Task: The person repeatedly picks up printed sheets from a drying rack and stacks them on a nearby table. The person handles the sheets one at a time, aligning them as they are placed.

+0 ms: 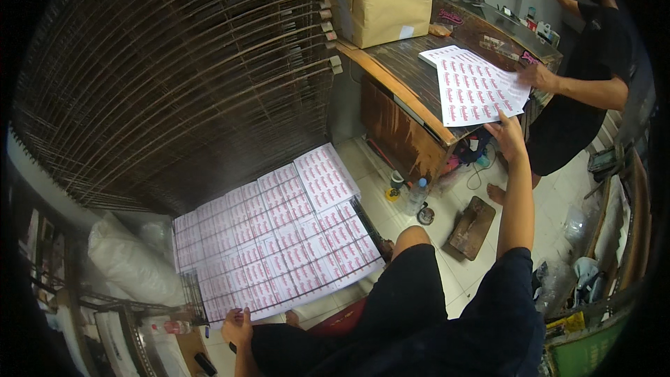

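My right hand point(511, 136) pinches the near edge of a white printed sheet point(471, 91) with rows of red lettering. The sheet lies partly over a stack of paper point(438, 54) on the wooden table, and a co-worker's hand point(539, 78) is at its right side. Lower left, my left hand point(239, 328) is at the near edge of a wire drying rack point(192, 293), its fingers slightly curled and apart, with no held thing visible. Similar printed sheets point(279, 237) lie overlapping in rows across the rack shelf.
Raised wire shelves point(188, 77) fill the upper left. A wrapped carton point(384, 3) stands on the wooden table point(391, 63). On the floor are a plastic bottle point(417, 195) and a low wooden stool point(472, 228). A white sack point(132, 265) lies left of the rack.
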`<action>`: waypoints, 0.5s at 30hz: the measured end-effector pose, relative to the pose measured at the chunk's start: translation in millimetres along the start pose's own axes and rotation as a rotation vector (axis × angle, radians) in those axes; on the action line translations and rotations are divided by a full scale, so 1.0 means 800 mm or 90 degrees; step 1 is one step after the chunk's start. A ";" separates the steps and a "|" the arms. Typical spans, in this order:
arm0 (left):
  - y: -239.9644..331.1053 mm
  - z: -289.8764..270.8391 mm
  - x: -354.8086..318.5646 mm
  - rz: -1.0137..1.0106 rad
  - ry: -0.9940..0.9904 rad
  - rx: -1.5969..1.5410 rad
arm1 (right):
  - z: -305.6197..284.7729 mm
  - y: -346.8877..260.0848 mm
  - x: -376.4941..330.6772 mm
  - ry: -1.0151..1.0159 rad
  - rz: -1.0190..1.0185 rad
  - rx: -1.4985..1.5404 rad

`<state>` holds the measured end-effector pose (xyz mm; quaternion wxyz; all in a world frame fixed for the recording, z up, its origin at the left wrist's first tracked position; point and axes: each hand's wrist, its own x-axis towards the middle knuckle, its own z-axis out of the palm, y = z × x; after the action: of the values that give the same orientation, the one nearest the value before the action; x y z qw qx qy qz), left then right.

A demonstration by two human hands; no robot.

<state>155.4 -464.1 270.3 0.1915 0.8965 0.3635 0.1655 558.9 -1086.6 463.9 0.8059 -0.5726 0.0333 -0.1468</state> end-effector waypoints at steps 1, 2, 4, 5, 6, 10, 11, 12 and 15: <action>0.005 -0.004 -0.001 0.005 0.001 0.015 | 0.020 0.000 -0.017 -0.002 -0.013 -0.038; 0.014 -0.006 -0.002 0.012 -0.001 0.026 | 0.031 -0.001 -0.032 -0.005 -0.042 -0.022; 0.036 -0.010 -0.001 0.022 -0.023 0.031 | 0.046 -0.003 -0.059 -0.007 -0.058 -0.002; 0.048 -0.010 -0.001 0.022 -0.046 0.026 | 0.052 0.002 -0.072 -0.009 -0.063 0.006; 0.055 -0.008 -0.003 0.022 -0.068 0.022 | 0.054 0.009 -0.083 -0.016 -0.068 0.016; 0.046 0.066 -0.010 -0.017 -0.140 -0.409 | 0.110 0.042 -0.168 -0.028 -0.026 0.108; 0.075 0.078 -0.015 -0.015 -0.197 -0.443 | 0.119 0.054 -0.189 -0.050 0.010 0.127; 0.127 0.074 -0.022 -0.010 -0.279 -0.517 | 0.131 0.071 -0.211 -0.056 0.025 0.130; 0.259 0.060 -0.040 0.046 -0.463 -0.761 | 0.158 0.127 -0.283 -0.069 0.049 0.147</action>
<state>276.2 -634.6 319.6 0.7557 0.6474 0.0930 0.0332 390.9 -878.6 386.6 0.8722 -0.4812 -0.0052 -0.0873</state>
